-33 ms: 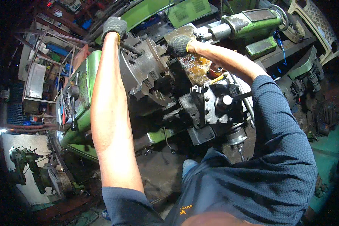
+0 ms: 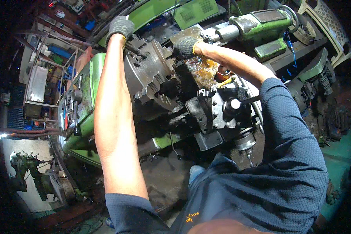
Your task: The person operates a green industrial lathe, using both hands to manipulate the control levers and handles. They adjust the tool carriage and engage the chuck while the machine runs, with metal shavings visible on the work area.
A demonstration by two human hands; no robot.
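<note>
My left hand (image 2: pixel 121 27), in a grey knit glove with a yellow cuff, is closed round the handle of a chuck key (image 2: pixel 136 50). The key's dark shaft runs down into the rim of a big stepped-jaw lathe chuck (image 2: pixel 152 62). Across from it, my right hand (image 2: pixel 184 47), in a dark glove, is at the chuck's right side beside the jaws. Its fingers lie in shadow, and whatever they touch is hidden. Below that hand stands the tool post (image 2: pixel 226 107), with a round knob on top.
The green tailstock (image 2: pixel 257 25) is at the back right. A wet, brownish tray (image 2: pixel 202 72) lies behind the tool post, with a red pot (image 2: pixel 223 72) and a yellow-handled brush (image 2: pixel 226 82). Tools rest on the green headstock (image 2: pixel 85 89). A lever (image 2: pixel 174 146) sticks out in front.
My left hand has shifted very slightly up and to the right on the chuck key. My right hand keeps its place.
</note>
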